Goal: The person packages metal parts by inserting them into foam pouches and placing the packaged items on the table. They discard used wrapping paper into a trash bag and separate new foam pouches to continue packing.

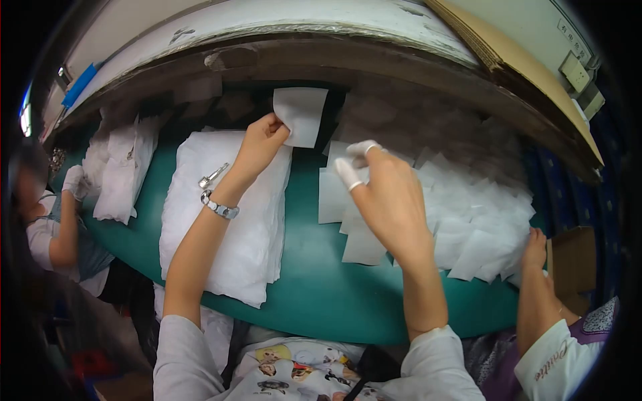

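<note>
My left hand (265, 144), with a watch on its wrist, pinches the lower left edge of a small white square sheet (301, 115) held up above the green table. My right hand (391, 194) wears white finger covers on its thumb and index finger; these are apart, with nothing visible between them. Below and beside it lie many overlapping small white squares (478, 230). A stack of larger white sheets (231, 250) lies under my left forearm, with a small metal tool (213, 175) on top.
A raised shelf (321, 33) runs along the table's (321, 287) far side. At the left, a person with a gloved hand (75, 182) is beside another white stack (120, 174). At the right, another person's hand (534, 249) touches the squares' edge, near a cardboard box (572, 264).
</note>
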A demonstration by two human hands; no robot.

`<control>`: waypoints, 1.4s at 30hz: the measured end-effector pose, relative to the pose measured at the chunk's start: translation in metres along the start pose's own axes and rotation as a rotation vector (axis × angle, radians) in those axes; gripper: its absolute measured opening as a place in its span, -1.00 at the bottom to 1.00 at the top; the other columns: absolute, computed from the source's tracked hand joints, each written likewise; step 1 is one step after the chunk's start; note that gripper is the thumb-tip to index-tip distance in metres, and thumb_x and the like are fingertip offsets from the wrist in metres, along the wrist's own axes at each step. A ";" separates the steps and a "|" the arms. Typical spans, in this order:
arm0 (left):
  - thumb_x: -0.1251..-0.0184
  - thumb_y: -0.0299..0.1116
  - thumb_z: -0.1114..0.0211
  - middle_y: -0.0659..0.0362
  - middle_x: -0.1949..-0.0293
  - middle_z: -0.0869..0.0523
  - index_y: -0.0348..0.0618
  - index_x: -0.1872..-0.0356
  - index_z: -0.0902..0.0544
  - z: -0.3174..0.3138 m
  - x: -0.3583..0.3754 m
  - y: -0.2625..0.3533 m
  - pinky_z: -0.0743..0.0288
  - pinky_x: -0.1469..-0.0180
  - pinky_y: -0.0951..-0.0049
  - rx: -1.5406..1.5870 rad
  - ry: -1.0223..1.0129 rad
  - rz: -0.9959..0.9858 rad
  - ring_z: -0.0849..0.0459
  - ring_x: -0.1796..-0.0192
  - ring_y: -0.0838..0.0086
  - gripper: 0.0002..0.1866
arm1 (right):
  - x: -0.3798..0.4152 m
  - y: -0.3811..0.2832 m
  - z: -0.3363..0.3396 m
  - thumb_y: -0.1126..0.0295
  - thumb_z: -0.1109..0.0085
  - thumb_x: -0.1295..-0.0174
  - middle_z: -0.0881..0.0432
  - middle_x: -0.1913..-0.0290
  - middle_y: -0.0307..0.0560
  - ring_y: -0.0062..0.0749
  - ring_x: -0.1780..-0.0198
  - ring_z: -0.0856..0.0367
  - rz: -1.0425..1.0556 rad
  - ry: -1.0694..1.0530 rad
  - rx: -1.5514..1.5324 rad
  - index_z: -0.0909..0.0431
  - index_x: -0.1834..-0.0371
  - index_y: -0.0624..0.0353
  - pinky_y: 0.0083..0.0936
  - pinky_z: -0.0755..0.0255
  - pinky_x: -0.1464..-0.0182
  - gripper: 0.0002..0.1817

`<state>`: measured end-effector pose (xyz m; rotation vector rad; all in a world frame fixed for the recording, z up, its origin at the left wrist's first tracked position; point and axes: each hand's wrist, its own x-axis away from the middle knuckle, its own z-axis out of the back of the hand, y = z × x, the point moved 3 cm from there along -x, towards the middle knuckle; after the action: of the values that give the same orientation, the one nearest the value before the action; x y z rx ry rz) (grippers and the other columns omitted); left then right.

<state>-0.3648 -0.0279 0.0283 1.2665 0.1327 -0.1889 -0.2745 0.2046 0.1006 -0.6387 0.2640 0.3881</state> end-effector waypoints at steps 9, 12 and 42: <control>-0.55 -0.36 -0.09 0.23 0.02 -0.67 -0.33 -0.20 -0.52 -0.014 0.103 -0.006 -0.44 -0.12 0.53 0.369 -0.139 -0.048 -0.56 -0.05 0.60 -0.66 | -0.013 0.005 -0.064 0.35 -0.31 -0.25 -0.63 0.53 0.00 -0.42 0.52 -0.56 -0.151 -0.063 -0.407 -0.65 0.19 0.42 -0.44 -0.42 0.35 -0.72; -0.58 -0.15 -0.10 0.20 0.09 -0.70 -0.30 -0.07 -0.58 -0.005 0.109 -0.025 -0.44 -0.07 0.49 0.309 -0.051 -0.026 -0.58 0.00 0.57 -0.62 | -0.009 -0.002 -0.066 0.35 -0.32 -0.24 -0.60 0.55 -0.04 -0.47 0.52 -0.51 -0.107 -0.129 -0.312 -0.64 0.24 0.42 -0.48 -0.38 0.39 -0.74; -0.21 -0.41 -0.52 0.16 0.27 -0.76 -0.33 0.18 -0.67 0.143 0.140 -0.021 -0.53 0.03 0.49 0.327 0.960 -0.132 -0.66 0.19 0.54 -0.74 | -0.108 -0.108 -0.198 0.49 -0.35 -0.17 -0.68 0.10 0.04 -0.15 0.04 -0.65 0.426 -0.708 -0.005 -0.60 0.07 0.29 -0.35 -0.49 -0.08 -0.73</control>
<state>-0.2334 -0.1803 0.0230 1.5870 1.0431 0.3149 -0.3490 -0.0265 0.0427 -0.4115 -0.2858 0.9932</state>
